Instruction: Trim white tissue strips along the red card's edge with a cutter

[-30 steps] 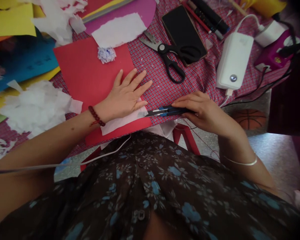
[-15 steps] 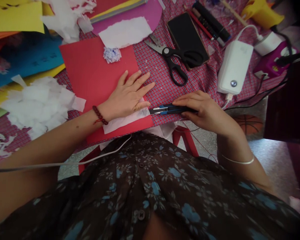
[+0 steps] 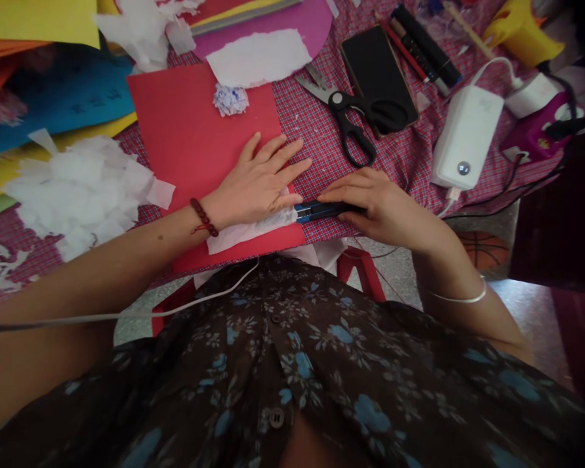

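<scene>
Down at six o'clock on the table edge, both hands are working close together. The left hand (image 3: 260, 185) lies flat with its fingers spread, pressing a white paper strip (image 3: 244, 231) onto the red card sheet (image 3: 195, 136). Just to its three o'clock, the right hand (image 3: 375, 208) is wrapped over a blue-and-black utility knife (image 3: 316, 210), fingers stretched along the handle. The knife lies almost flat on the checked tablecloth (image 3: 316, 162), and its tip meets the right end of the strip, just under the left little finger.

How far along? By my reading, this cut is at its very start. The blade sits at the strip's edge and what shows of the strip looks whole, though the palm hides most of it.

Plenty of earlier paper work lies around. A heap of white paper shreds (image 3: 78, 195) sits at nine o'clock, a crumpled paper ball (image 3: 231, 99) at twelve on the red sheet, and a torn white sheet (image 3: 258, 57) beyond it. Black scissors (image 3: 346, 117) rest unused at one o'clock, partly over a dark phone (image 3: 377, 78), with a white power bank (image 3: 465, 136) out at two o'clock.
</scene>
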`<act>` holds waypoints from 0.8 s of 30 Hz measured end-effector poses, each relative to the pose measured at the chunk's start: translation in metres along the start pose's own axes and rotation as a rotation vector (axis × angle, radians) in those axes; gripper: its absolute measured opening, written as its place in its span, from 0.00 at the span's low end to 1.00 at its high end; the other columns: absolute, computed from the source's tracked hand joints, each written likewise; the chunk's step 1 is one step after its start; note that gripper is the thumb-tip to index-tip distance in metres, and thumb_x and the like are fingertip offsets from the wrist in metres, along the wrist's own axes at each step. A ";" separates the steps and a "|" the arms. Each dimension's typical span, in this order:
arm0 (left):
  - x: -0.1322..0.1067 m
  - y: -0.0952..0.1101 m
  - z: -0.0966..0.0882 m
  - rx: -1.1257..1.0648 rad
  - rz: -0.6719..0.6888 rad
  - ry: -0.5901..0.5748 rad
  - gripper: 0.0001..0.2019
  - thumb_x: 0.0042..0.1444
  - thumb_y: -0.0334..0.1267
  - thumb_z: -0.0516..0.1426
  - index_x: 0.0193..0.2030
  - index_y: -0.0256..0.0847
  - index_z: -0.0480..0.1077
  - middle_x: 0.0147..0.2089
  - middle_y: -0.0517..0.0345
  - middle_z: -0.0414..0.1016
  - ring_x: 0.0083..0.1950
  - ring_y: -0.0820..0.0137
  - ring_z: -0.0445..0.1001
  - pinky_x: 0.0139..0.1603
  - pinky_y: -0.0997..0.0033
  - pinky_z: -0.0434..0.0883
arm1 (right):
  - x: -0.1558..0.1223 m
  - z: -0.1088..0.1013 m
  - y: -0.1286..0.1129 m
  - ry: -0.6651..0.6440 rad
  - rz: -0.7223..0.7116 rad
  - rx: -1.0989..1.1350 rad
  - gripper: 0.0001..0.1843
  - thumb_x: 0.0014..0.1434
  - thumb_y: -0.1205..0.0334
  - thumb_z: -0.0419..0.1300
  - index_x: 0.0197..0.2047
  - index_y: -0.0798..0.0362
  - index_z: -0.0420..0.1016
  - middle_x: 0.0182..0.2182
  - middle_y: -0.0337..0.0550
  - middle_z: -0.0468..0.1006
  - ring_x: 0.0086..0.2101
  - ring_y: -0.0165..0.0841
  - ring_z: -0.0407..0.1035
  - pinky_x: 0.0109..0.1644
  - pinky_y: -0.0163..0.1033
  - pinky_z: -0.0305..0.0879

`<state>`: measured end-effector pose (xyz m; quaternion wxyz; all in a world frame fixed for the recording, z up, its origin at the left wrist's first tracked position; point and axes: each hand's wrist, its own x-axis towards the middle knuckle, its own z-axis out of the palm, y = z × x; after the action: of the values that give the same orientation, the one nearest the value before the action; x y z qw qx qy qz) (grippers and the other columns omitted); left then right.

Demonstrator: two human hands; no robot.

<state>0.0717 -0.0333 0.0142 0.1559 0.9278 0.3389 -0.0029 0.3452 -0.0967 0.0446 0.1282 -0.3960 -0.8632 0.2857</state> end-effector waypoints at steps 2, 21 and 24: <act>0.000 0.000 0.000 -0.020 0.002 -0.004 0.34 0.76 0.57 0.48 0.81 0.42 0.57 0.85 0.46 0.51 0.85 0.45 0.47 0.82 0.28 0.39 | -0.001 0.001 -0.003 -0.019 0.001 0.005 0.23 0.67 0.67 0.58 0.62 0.43 0.81 0.56 0.47 0.85 0.56 0.52 0.75 0.62 0.64 0.68; -0.026 -0.031 -0.043 -0.517 -0.030 0.150 0.38 0.79 0.55 0.32 0.82 0.31 0.52 0.83 0.43 0.57 0.83 0.63 0.58 0.84 0.53 0.56 | -0.039 0.012 -0.015 0.026 0.064 0.010 0.22 0.70 0.66 0.59 0.64 0.41 0.79 0.56 0.48 0.85 0.55 0.50 0.78 0.58 0.63 0.72; -0.050 -0.039 -0.035 -0.271 -0.032 0.086 0.47 0.73 0.72 0.35 0.81 0.35 0.58 0.82 0.41 0.60 0.82 0.51 0.59 0.83 0.45 0.54 | -0.040 0.012 -0.014 0.041 0.052 0.012 0.22 0.70 0.66 0.60 0.64 0.43 0.79 0.56 0.49 0.85 0.55 0.50 0.78 0.58 0.61 0.72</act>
<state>0.0050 -0.0266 0.0416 0.2652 0.8919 0.3573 0.0803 0.3569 -0.1393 0.0435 0.1405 -0.4235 -0.8481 0.2858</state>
